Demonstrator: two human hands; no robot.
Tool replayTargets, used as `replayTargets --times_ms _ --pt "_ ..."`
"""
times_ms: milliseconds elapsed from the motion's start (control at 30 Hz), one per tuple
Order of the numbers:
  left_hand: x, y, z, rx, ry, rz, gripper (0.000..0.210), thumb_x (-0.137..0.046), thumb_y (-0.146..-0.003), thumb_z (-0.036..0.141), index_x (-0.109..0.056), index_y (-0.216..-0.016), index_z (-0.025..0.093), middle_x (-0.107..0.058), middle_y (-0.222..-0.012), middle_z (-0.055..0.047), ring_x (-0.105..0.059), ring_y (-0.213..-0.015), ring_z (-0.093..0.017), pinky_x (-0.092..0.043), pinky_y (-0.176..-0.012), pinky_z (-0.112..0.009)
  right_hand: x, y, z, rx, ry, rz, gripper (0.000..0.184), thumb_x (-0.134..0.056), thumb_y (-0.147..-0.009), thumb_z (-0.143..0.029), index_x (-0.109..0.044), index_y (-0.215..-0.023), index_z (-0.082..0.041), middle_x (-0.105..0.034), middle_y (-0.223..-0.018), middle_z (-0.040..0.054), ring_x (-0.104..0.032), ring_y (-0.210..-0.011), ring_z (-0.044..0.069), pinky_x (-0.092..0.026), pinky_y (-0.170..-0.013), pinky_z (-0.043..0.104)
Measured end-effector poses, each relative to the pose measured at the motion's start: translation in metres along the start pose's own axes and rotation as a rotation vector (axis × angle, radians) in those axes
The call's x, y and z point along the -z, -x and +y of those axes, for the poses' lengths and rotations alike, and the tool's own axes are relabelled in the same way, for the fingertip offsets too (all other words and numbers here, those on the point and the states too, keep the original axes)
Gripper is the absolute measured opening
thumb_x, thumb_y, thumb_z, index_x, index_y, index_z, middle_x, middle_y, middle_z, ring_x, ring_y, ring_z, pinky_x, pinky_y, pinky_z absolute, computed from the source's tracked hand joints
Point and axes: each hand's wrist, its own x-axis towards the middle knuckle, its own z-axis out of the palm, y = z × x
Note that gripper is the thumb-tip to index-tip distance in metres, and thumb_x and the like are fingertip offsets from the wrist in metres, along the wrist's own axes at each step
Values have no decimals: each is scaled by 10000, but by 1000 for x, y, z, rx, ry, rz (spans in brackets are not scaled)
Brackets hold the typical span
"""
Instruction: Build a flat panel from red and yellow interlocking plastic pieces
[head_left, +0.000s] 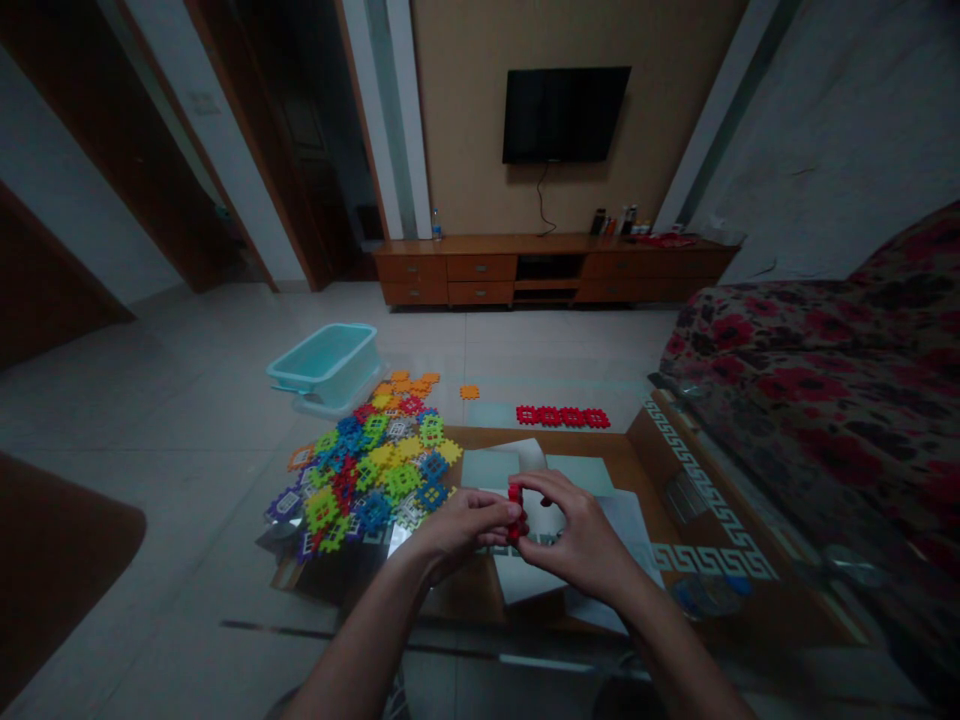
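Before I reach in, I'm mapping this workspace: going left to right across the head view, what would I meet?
Multicoloured heap of flat interlocking plastic pieces, lone orange square plastic piece, small red plastic piece between left hand and right hand, red-flowered fabric-covered sofa.

The interlocking tiles (405,478) were of smooth, opaque plastic. The storage bin (337,385) was of smooth plastic. The tabletop (716,560) was of clear, glossy glass over a wooden base (592,441). The sheets (634,525) had the look of smooth paper. The TV cabinet (480,268) was of wood, the sofa cover (810,350) of cloth, and the floor tiles (210,390) had a smooth, faintly glossy finish.
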Motion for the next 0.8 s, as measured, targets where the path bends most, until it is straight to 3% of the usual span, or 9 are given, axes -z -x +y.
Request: replayTargets --times_ms 200,433,567,667,800 --pt "-1 2 2 18 26 -25 347 -847 -660 390 -749 -809 91 -722 -817 -109 -626 -707 -126 -448 -720 -238 0 0 0 -5 -5 -11 535 -667 -652 -108 -625 -1168 -242 -667 -1132 51 -615 -1054 226 -508 -905 382" --pt "-5 -1 0 -1 101 56 354 -837 -670 392 -745 -819 84 -733 -830 -124 -643 -696 -132 -466 -728 -241 -6 -2 1 -23 10 43 548 -662 -709 -144 -589 -1242 -249 -636 -1214 70 -599 -1095 234 -506 -901 388" --pt "-4 -10 -3 -135 247 212 395 -851 -650 405 -742 -877 101 -739 -845 -109 -677 -779 -160 -484 -750 -245 -14 -2 4 -156 -7 139 613 -733 -735 -283 -535 -1311 -218 -603 -1273 113 -611 -1048 244 -525 -764 355" --pt "-2 -16 -4 -242 333 319 415 -873 -609 429 -733 -848 120 -742 -860 -91 -685 -811 -168 -496 -790 -260 -23 -3 6 -321 -110 206 467 -729 -759 -372 -613 -1171 -185 -658 -1174 111 -647 -920 227 -511 -662 324" --pt "-2 -17 -3 -290 357 335 397 -877 -613 404 -729 -846 118 -744 -851 -88 -686 -810 -169 -501 -826 -278 -34 -3 5 -439 -307 170 363 -705 -789 -434 -676 -1034 -167 -720 -999 91 -662 -805 208 -494 -622 301"
